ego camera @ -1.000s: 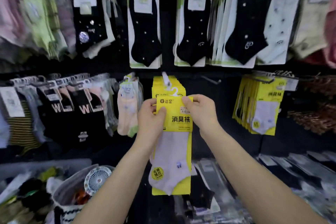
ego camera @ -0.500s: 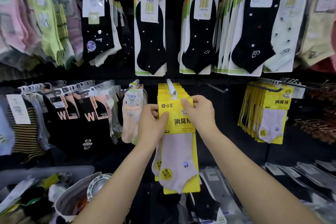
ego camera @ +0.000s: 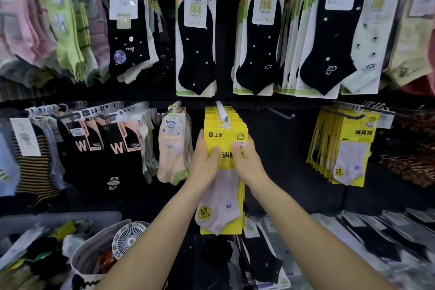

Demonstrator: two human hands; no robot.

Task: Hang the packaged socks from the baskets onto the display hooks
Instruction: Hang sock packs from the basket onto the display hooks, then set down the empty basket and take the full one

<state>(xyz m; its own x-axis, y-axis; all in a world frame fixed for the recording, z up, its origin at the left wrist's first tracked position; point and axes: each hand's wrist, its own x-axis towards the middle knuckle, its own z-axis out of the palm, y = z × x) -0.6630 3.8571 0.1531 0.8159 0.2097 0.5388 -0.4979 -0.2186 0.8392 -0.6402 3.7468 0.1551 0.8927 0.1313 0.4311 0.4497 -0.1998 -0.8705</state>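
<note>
A dark display wall (ego camera: 270, 148) fills the view, hung with rows of packaged socks. At its centre a white display hook (ego camera: 223, 114) carries a stack of yellow cards, and the front yellow sock pack (ego camera: 226, 134) hangs with its top tab at the hook's near end, a pale lilac sock showing on its lower half.

Both hands are clamped on this pack. The left hand (ego camera: 204, 160) wraps its left edge and the right hand (ego camera: 247, 160) its right edge, both thumbs lying over the front face below the hook.

Just left of the hook, peach TuYaYa socks (ego camera: 170, 148) hang close to the left hand's knuckles, leaving only a narrow gap. Right of the hook is a bare black hook (ego camera: 280, 113) with open dark wall beneath it. Farther right of that hangs a second yellow stack (ego camera: 355, 143).

Above the hook, the bottom edges of black ankle sock cards (ego camera: 196, 42) end near its wall end. Below and left of the hook, a grey basket (ego camera: 94, 254) holds a small white fan (ego camera: 128, 238) and jumbled goods.
</note>
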